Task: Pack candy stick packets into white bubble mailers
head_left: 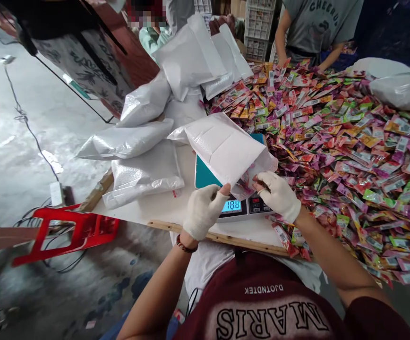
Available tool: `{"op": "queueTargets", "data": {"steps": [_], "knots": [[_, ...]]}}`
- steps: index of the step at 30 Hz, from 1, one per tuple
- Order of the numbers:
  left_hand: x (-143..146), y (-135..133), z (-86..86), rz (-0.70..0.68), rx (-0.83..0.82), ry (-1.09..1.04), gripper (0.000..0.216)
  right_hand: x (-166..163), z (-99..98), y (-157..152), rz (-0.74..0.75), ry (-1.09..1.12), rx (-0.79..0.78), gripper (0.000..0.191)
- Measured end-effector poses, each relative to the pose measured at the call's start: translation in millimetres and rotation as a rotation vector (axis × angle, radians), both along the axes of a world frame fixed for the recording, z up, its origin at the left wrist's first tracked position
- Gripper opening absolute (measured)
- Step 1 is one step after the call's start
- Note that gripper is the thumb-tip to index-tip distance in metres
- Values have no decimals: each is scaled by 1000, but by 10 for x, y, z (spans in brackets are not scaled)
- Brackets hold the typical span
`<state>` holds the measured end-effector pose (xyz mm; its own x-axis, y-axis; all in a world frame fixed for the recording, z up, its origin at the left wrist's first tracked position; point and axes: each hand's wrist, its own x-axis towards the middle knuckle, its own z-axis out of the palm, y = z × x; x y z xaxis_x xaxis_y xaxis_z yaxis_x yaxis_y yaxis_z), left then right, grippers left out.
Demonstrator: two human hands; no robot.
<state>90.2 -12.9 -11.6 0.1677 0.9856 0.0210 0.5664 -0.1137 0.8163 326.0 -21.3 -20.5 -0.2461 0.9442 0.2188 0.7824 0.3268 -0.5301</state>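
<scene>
White-topped table [151,208], busy rm; taking the teal scale [205,172] as clock ctr, crates [260,23] stand near 12-1, a co-worker's grey shirt [307,21] at 1, a big heap of snack-type pkts [354,156] from 1 to 4, filled white bags [130,141] from 9 to 12. Our open white mailer [228,146] lies atop the scale, mouth facing abt 4-5, some pkts visible inside. Our gloved L hand [205,210], at 8, pinches its near corner; our gloved R hand [279,196], at 4, grips the lip w/ fingertips. Risks, we reckon: if the mouth dips, contents could slide out; any push or lift from our fingers could skew the lit display [232,205]; our R forearm could sweep loose pkts [286,238] at 5 over the wooden edge [226,238]; a nudge at 10 could topple those leaning bags.
</scene>
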Motion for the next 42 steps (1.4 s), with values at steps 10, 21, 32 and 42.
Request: {"op": "queueTargets", "data": {"steps": [10,21,32,42], "knots": [[-51,-387,-426,-470,-272,46,47,717,-371,-637,34,-758,-703,30],[184,-770,-951,-343,-200,147,32,857,162,-357,73,-41,-492,15],[114,-855,-970,-310,-189,92,30,-206,-109,642,-126,1072,-455,31],[-231,-532,-580,-56,-241,-236,22,610,-244,-222,-266,594,-309,24]]}}
